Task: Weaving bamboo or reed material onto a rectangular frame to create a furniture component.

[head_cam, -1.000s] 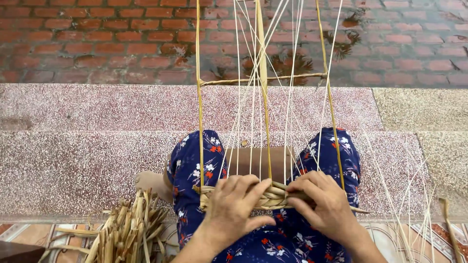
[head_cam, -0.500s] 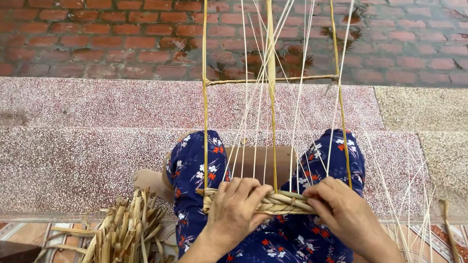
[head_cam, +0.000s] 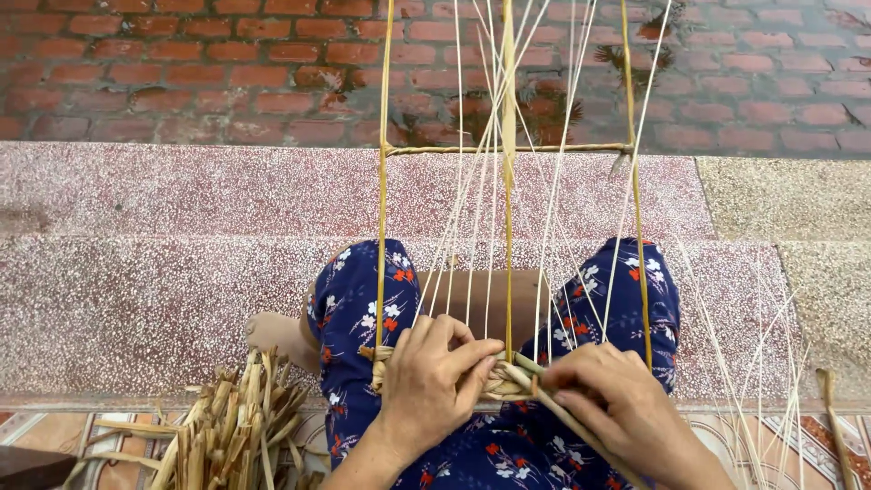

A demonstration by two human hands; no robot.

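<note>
I'm looking down from the head camera at a woven band (head_cam: 504,379) of flattened straw-coloured fibre, low in the middle of the view, resting across the lap. My left hand (head_cam: 434,386) lies over the band's left half, fingers curled down on it and thumb pointing toward three o'clock; it presses the weave, but I cannot tell whether the fingers close around anything underneath. My right hand (head_cam: 610,410) is at four o'clock from the band's middle, fingers pinched shut on a loose strand (head_cam: 553,410) that runs from the weave toward five o'clock and passes under the palm, where I lose it.

Out of the band rise thin pale upright strands (head_cam: 494,200), fanning toward twelve o'clock and cut off by the top edge. Two darker bamboo uprights (head_cam: 383,181) flank them, joined by a crossbar (head_cam: 508,149) higher up; their tops are out of frame too. The band's middle is partly covered by both hands, so its pattern is hard to read.

At seven o'clock sits a bundle of dried leaf strips (head_cam: 227,426), cut by the bottom edge. Blue flowered trousers (head_cam: 363,308) cover the knees. Beyond is a speckled stone step (head_cam: 163,272), then wet red brick paving (head_cam: 181,63).
</note>
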